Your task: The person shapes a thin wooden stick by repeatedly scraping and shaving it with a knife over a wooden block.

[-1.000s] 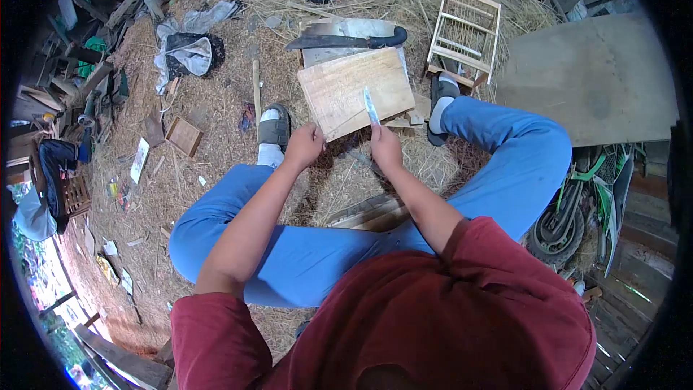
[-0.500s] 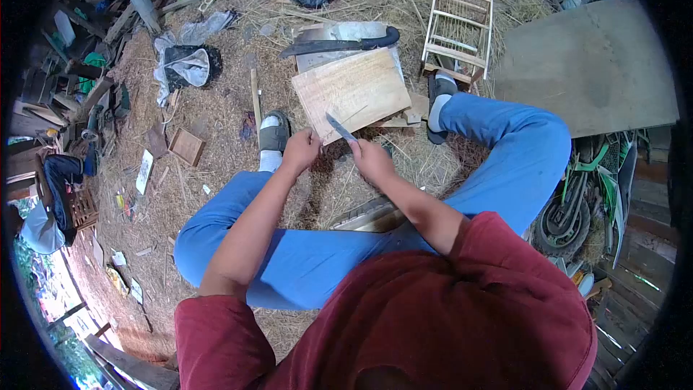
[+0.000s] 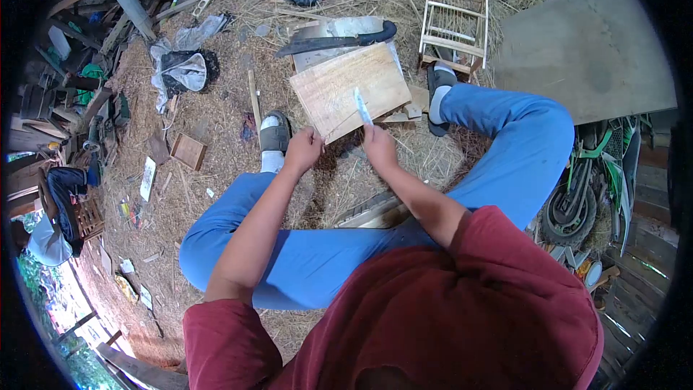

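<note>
A knife (image 3: 361,106) is gripped by the handle in my right hand (image 3: 380,147), its pale blade pointing away from me over the wooden board (image 3: 350,90). My left hand (image 3: 305,150) is closed at the board's near left corner, fingers pinched on a thin strip (image 3: 336,130) that lies over the board's edge; its far end is hard to make out. Behind the board lies a large dark-bladed machete (image 3: 336,42) with a curved black handle, resting on a pale slab.
A slatted wooden frame (image 3: 455,20) stands by my right foot, with a large flat panel (image 3: 588,50) beyond it. To the left lie a small wooden tray (image 3: 188,152) and a black container (image 3: 189,71). Another person (image 3: 58,217) sits at far left; a motorbike (image 3: 585,195) is at right.
The knife has swung from pointing left to pointing more straight ahead, and my right hand has moved slightly right and up. My left hand stays nearly in place.
</note>
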The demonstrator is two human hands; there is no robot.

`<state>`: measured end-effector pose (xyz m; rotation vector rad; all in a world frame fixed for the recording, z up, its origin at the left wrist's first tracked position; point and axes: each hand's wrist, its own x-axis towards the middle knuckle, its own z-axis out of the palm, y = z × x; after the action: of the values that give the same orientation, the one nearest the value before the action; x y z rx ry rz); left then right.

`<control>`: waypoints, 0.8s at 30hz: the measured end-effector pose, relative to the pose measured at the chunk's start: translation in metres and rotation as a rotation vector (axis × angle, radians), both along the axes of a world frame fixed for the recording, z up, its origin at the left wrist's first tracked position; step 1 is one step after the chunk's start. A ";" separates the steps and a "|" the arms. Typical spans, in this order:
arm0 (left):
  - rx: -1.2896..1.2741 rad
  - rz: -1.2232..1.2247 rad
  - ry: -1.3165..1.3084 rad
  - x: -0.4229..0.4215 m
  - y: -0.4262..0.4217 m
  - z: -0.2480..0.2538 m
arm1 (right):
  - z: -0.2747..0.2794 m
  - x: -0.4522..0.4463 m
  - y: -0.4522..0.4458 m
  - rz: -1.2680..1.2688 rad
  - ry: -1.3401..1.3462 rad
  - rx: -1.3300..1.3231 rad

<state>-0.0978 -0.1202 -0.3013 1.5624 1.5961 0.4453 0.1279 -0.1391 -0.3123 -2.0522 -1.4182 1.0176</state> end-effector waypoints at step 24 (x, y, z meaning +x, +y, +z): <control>-0.074 0.052 -0.089 -0.004 0.005 -0.003 | -0.001 -0.021 -0.015 0.248 0.075 0.071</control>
<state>-0.1013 -0.1148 -0.3044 1.4297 1.5700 0.4722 0.1071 -0.1538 -0.3134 -1.8004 -1.6744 1.1124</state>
